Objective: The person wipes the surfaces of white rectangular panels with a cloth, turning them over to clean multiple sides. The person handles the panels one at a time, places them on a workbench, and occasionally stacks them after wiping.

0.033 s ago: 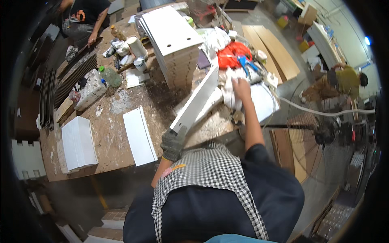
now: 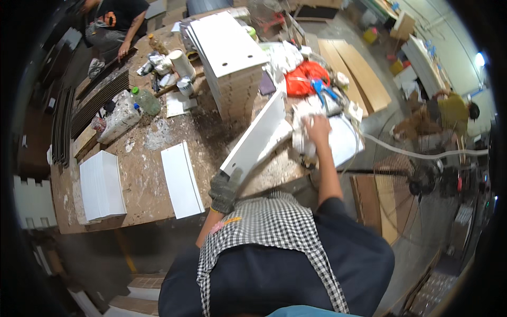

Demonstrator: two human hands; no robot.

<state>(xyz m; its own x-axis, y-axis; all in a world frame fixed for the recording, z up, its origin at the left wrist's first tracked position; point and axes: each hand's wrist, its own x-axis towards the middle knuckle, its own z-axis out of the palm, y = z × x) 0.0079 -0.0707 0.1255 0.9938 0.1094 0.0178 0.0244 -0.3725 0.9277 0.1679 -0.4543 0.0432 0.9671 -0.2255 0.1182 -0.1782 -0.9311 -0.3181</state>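
My left hand (image 2: 224, 190), in a grey knit glove, grips the near end of a narrow white panel (image 2: 256, 131). The panel stands tilted on its edge and slants away to the right, with small holes near its ends. My right hand (image 2: 318, 128) is bare, its fingers curled onto a crumpled white cloth (image 2: 302, 112) right of the panel; the fingertips are partly blurred. Just beyond it are a blue-handled tool (image 2: 323, 91) and a red plastic bag (image 2: 303, 78). A tall stack of white-topped panels (image 2: 227, 45) rises behind the panel I hold.
One white board (image 2: 182, 179) and a stack of white boards (image 2: 102, 186) lie on the stained table (image 2: 145, 198). A green-capped bottle (image 2: 145, 100) and dark strips (image 2: 100, 100) are further left. A pale hose (image 2: 422, 154) and fan (image 2: 422, 179) stand right. Two other people work nearby.
My right hand has come down and slightly nearer onto the white cloth, its fingers now spread over it more. The left hand keeps its grip on the panel, which has barely moved.
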